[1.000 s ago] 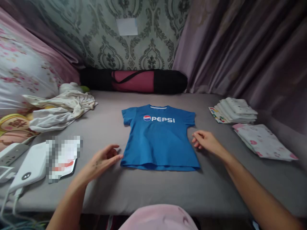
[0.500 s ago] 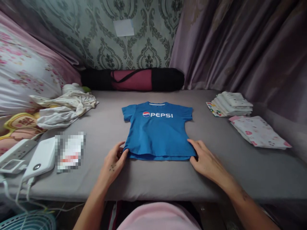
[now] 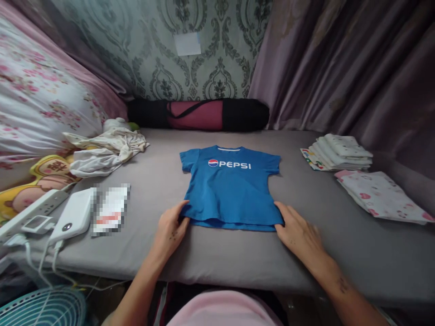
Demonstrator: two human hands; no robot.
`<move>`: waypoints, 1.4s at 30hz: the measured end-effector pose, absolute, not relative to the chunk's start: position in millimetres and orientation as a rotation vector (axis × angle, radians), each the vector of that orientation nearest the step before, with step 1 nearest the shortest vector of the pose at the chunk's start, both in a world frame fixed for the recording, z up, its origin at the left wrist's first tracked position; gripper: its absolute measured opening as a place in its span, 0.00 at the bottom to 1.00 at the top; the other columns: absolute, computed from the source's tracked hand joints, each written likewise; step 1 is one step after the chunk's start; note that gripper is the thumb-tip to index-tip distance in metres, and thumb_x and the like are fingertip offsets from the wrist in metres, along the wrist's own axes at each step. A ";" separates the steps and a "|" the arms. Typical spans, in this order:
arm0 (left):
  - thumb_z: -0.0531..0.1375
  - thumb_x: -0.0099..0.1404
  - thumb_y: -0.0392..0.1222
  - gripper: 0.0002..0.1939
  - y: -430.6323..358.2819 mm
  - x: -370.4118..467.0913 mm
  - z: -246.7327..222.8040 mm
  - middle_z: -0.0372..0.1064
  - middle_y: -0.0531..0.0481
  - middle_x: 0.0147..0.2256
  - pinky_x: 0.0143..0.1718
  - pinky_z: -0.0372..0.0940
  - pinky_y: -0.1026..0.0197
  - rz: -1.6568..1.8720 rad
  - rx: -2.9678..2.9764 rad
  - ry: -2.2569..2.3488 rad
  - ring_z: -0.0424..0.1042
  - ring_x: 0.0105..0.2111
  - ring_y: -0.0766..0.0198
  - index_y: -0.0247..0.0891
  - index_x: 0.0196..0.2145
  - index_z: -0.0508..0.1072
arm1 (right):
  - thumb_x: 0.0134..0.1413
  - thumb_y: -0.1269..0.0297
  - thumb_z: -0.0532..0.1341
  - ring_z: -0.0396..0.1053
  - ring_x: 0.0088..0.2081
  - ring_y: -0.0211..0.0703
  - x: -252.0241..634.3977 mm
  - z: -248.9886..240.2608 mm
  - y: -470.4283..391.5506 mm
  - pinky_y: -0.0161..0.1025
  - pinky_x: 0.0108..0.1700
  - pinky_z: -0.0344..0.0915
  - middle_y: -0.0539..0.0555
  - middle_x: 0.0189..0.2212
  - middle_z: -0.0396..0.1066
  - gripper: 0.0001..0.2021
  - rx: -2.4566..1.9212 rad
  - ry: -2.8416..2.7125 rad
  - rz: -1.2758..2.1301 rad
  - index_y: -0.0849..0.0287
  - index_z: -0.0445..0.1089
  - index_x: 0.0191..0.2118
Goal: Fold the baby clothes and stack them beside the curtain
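Note:
A small blue T-shirt (image 3: 231,190) with a white PEPSI print lies spread face up on the grey sheet (image 3: 224,258), its collar pointing away from me. My left hand (image 3: 172,228) pinches the left bottom corner of the shirt between thumb and fingers. At the right bottom corner, my right hand (image 3: 297,231) grips the hem in the same way. The front hem sits slightly above the back one, so a strip of the back layer shows. The fingertips are partly hidden by the fabric.
Folded white cloths (image 3: 343,151) are stacked at right, near a pink-patterned folded cloth (image 3: 384,194). At left lie a crumpled cloth (image 3: 105,151), a power bank (image 3: 74,215), a power strip (image 3: 37,213) and a blurred packet (image 3: 110,210). A long black-and-red bag (image 3: 197,114) lies along the wall.
The view has shifted slightly, so everything appears a little further right. Both hands stay at the shirt's bottom corners, and the shirt lies much as before.

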State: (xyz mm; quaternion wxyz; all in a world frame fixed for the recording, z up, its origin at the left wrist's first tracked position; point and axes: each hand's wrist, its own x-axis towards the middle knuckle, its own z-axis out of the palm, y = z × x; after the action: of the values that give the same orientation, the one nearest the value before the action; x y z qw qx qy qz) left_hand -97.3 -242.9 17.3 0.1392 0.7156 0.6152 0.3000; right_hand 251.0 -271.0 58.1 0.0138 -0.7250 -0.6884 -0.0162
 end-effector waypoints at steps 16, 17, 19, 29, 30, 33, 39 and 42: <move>0.49 0.69 0.45 0.16 -237.2 -140.2 36.6 0.69 0.48 0.35 0.41 0.64 0.57 0.499 2.335 1.461 0.69 0.36 0.58 0.43 0.49 0.71 | 0.57 0.80 0.48 0.66 0.49 0.48 296.3 43.6 -275.7 0.48 0.51 0.66 0.56 0.48 0.68 0.20 -1.382 -2.481 0.084 0.54 0.67 0.50; 0.50 0.69 0.45 0.16 -237.4 -140.9 37.0 0.70 0.47 0.36 0.41 0.64 0.57 0.511 2.328 1.458 0.69 0.37 0.58 0.43 0.48 0.71 | 0.58 0.79 0.48 0.67 0.47 0.48 298.4 43.9 -276.2 0.47 0.50 0.67 0.56 0.46 0.69 0.20 -1.357 -2.480 0.137 0.54 0.67 0.49; 0.50 0.68 0.45 0.15 -238.0 -142.0 37.1 0.70 0.47 0.38 0.43 0.64 0.57 0.524 2.309 1.461 0.70 0.39 0.57 0.43 0.48 0.71 | 0.58 0.78 0.49 0.67 0.45 0.47 301.5 44.9 -277.6 0.46 0.48 0.67 0.55 0.44 0.69 0.18 -1.351 -2.466 0.221 0.53 0.68 0.46; 0.50 0.67 0.44 0.15 -242.6 -151.4 49.2 0.68 0.47 0.34 0.36 0.65 0.62 0.408 2.253 1.432 0.69 0.34 0.61 0.40 0.45 0.73 | 0.63 0.71 0.49 0.67 0.38 0.43 302.5 71.0 -280.9 0.42 0.44 0.64 0.52 0.36 0.69 0.10 -1.508 -2.467 0.636 0.55 0.66 0.37; 0.50 0.67 0.44 0.15 -241.5 -152.9 54.2 0.68 0.48 0.35 0.35 0.66 0.62 0.386 2.251 1.407 0.69 0.34 0.62 0.40 0.44 0.74 | 0.63 0.70 0.50 0.67 0.38 0.42 302.5 78.3 -278.5 0.41 0.43 0.64 0.52 0.35 0.70 0.10 -1.530 -2.482 0.705 0.55 0.67 0.36; 0.51 0.67 0.47 0.14 -222.8 -147.4 71.9 0.68 0.47 0.37 0.31 0.65 0.65 0.357 2.245 1.334 0.69 0.34 0.63 0.41 0.39 0.75 | 0.62 0.66 0.52 0.69 0.34 0.41 299.0 97.6 -253.1 0.37 0.38 0.65 0.49 0.32 0.72 0.10 -1.538 -2.514 0.938 0.54 0.71 0.35; 0.49 0.69 0.48 0.17 -99.5 -69.2 71.2 0.70 0.42 0.45 0.50 0.64 0.53 0.578 2.472 1.225 0.68 0.47 0.55 0.38 0.47 0.71 | 0.64 0.63 0.48 0.66 0.53 0.48 260.5 76.7 -108.8 0.45 0.57 0.60 0.56 0.51 0.71 0.17 -1.463 -2.282 0.479 0.57 0.70 0.51; 0.49 0.69 0.48 0.23 -41.5 -24.1 43.4 0.62 0.35 0.57 0.60 0.55 0.48 0.536 2.502 1.317 0.59 0.59 0.50 0.32 0.55 0.64 | 0.66 0.61 0.46 0.50 0.65 0.50 239.3 47.8 -43.0 0.48 0.65 0.48 0.63 0.64 0.54 0.24 -1.679 -2.255 0.314 0.65 0.59 0.62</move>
State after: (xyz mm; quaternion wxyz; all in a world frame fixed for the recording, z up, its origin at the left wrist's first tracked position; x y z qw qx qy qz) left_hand -24.1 -41.5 43.4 0.1318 0.8618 0.4536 0.1848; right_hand 239.3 -43.0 47.8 0.1558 -0.5863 -0.7874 0.1096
